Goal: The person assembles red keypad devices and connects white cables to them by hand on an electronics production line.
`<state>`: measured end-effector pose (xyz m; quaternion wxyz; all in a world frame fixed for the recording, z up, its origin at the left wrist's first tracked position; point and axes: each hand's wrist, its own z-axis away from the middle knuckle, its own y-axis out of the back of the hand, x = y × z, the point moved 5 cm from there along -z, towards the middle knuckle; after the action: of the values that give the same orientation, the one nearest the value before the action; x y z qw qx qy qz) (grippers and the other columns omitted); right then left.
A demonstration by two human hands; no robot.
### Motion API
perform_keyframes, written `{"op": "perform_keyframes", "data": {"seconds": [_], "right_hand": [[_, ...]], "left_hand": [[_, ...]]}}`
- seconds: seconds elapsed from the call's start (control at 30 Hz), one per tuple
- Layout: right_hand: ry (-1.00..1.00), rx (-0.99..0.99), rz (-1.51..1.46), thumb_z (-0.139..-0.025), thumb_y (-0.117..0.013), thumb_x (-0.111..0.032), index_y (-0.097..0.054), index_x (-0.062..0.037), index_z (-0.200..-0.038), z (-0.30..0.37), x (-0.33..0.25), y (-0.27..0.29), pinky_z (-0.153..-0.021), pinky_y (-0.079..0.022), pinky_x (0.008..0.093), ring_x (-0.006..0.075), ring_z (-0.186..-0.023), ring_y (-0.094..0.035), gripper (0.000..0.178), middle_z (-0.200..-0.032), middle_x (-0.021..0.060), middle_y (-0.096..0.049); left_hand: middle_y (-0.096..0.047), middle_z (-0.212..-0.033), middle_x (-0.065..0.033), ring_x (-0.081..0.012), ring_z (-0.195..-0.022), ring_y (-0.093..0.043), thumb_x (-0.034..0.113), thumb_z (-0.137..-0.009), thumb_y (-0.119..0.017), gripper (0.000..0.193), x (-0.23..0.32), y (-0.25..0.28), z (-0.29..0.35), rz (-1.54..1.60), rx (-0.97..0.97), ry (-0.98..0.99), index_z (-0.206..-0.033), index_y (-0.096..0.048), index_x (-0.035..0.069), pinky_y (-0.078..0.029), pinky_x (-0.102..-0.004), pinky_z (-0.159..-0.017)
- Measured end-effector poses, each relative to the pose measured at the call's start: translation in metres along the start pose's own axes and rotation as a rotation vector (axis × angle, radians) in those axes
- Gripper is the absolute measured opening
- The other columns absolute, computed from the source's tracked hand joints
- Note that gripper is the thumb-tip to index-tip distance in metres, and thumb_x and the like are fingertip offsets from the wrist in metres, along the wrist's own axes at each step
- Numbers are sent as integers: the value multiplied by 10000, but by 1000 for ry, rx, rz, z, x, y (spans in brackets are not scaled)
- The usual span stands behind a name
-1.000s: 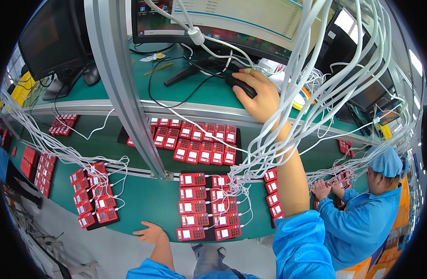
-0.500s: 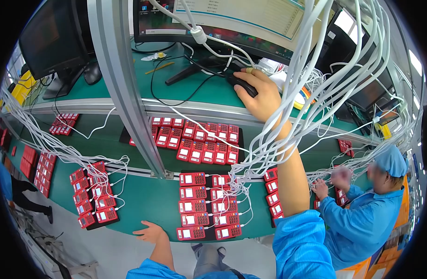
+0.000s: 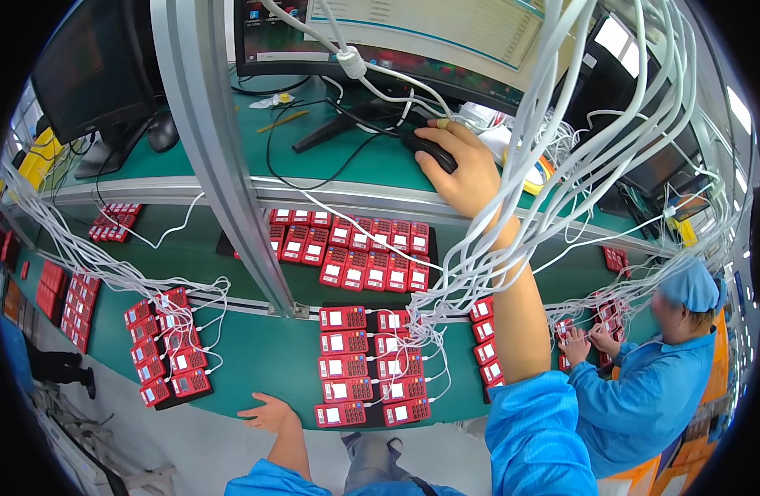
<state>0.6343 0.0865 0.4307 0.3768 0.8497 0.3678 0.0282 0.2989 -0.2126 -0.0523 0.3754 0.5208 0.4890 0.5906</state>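
Green shelves [image 3: 256, 364] fill this work place, one above the other, with a grey metal post [image 3: 223, 157] slanting up through them.

On the top shelf, the right hand [image 3: 463, 169] lies over a black computer mouse [image 3: 430, 151]. The palm and fingers curve down on it and cover its near end, so the hand is holding the mouse. Just past the hand stands a big screen [image 3: 380, 37] on a dark stand. Right beside the hand, on its right, a thick bunch of white cables [image 3: 562, 165] hangs down and brushes the wrist. A black cord [image 3: 314, 165] runs left from the mouse across the shelf.

Below the right arm, on the low shelf, sit rows of small red devices [image 3: 368, 364] with little white screens, each with a thin white wire going in. More red devices [image 3: 355, 252] lie on the middle shelf, under the hand.

The left hand [image 3: 268, 411] rests at the near edge of the low shelf. Its fingers are spread wide and it holds nothing. The red devices sit just to its right, and another red group [image 3: 169, 347] sits to its left.

Far off to the right of the right arm, another person in a blue coat and cap [image 3: 645, 388] bends over more red devices.
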Motion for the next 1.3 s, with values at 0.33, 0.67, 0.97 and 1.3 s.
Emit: {"op": "perform_keyframes", "data": {"seconds": [0.33, 0.67, 0.97, 1.3], "right_hand": [[104, 74, -50, -784, -646, -240, -659, -48, -1071, 9, 37, -15, -839, -515, 427, 368, -948, -625, 346, -1076, 182, -615], [4, 74, -83, -786, -627, -331, -686, -48, -975, -1, 4, -1, -841, -509, 441, 387, -944, -612, 345, -1046, 207, -624], [67, 78, -18, -829, -636, -282, -631, -90, -1126, 9, 24, -10, -946, -467, 457, 386, -1093, -565, 353, -1186, 199, -572], [71, -2, -28, -780, -675, -264, -649, -22, -1095, 5, 14, 10, -909, -480, 424, 392, -1039, -590, 398, -1133, 214, -605]], "left_hand": [[-396, -1341, -264, -380, -1038, -582, 559, -938, -390, 768, 15, -63, 2, -35, -159, -411, -1468, -232, 27, -529, -455, -803], [-398, -1341, -260, -379, -1031, -586, 560, -937, -388, 765, 23, -40, -16, 0, -95, -441, -1469, -233, 32, -533, -457, -791], [-400, -1341, -256, -378, -1024, -589, 562, -936, -386, 763, 2, -15, -12, 35, 14, -98, -1470, -235, 37, -536, -460, -781], [-402, -1337, -256, -384, -1060, -571, 567, -934, -387, 774, 11, 11, 18, -4, 14, -88, -1469, -232, 30, -540, -457, -782]]}}
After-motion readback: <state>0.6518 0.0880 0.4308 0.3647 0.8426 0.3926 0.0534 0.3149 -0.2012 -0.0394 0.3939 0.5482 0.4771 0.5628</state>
